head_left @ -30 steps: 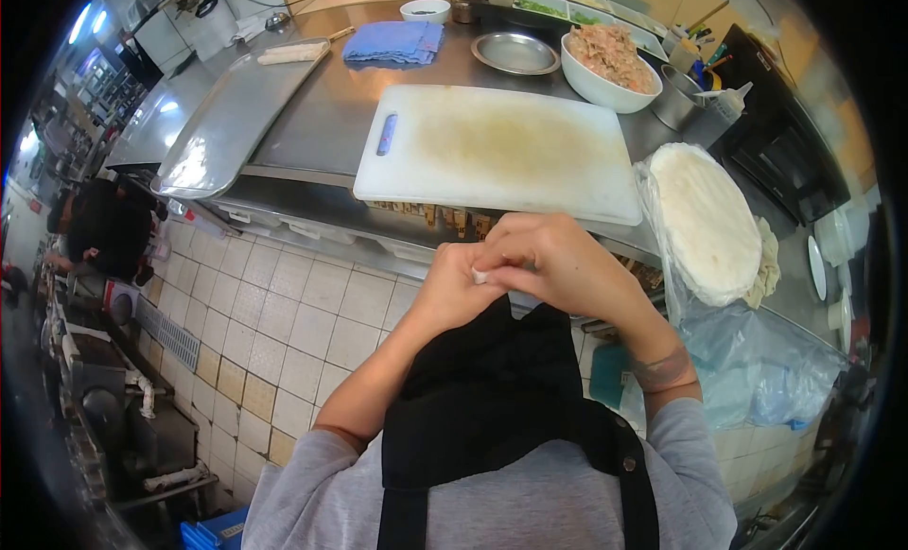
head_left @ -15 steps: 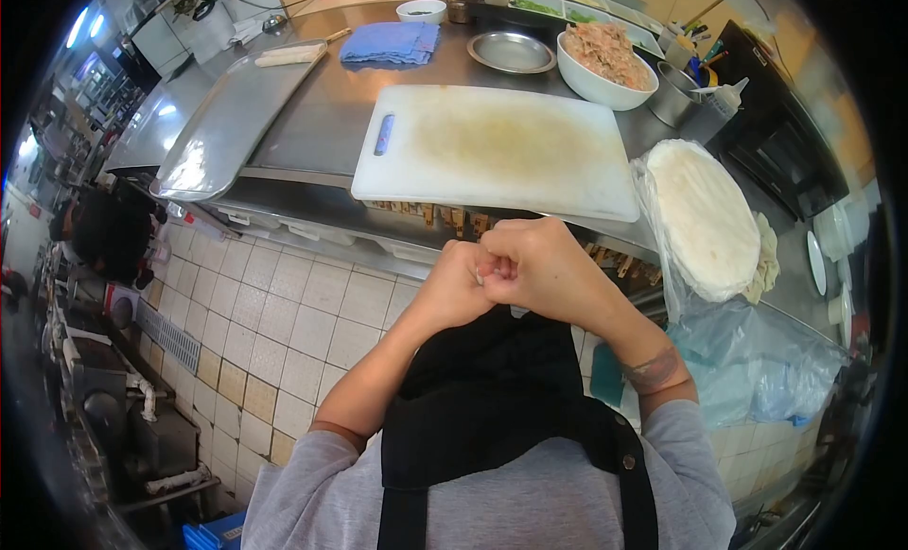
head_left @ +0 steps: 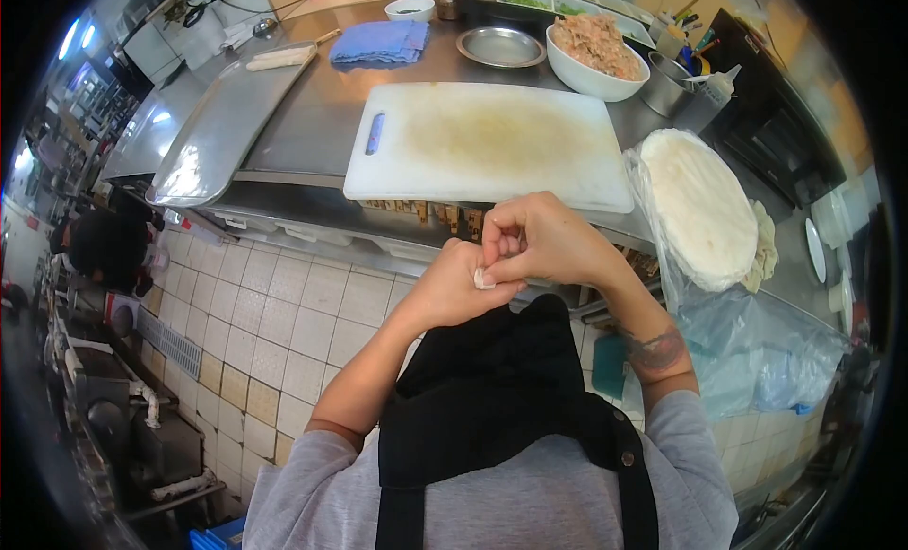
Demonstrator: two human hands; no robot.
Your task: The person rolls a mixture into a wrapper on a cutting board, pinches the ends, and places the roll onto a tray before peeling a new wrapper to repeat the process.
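Note:
In front of my black apron [head_left: 492, 408], both hands meet near the counter's front edge. My left hand [head_left: 456, 287] is closed, its fingers curled around a small soft white scrap [head_left: 483, 279] that pokes out on top. The thumb and index finger of my right hand [head_left: 544, 245] pinch at that same scrap from above, the other fingers bent in. Most of the scrap is hidden in the hands, and its kind I cannot tell. Just beyond them lies a white cutting board [head_left: 492, 143] with a yellowish stain, nothing on it.
At right, a stack of round white wrappers [head_left: 698, 209] sits in plastic. Behind the board stand a white bowl [head_left: 605, 82] heaped with pinkish filling, a metal plate [head_left: 501, 47] and folded blue cloths [head_left: 378, 44]. One pale roll [head_left: 281, 58] lies on a metal tray [head_left: 213, 129] at left.
My right hand has opened out from a tight fist against my left hand into a pinch, baring the white scrap. The view has shifted slightly.

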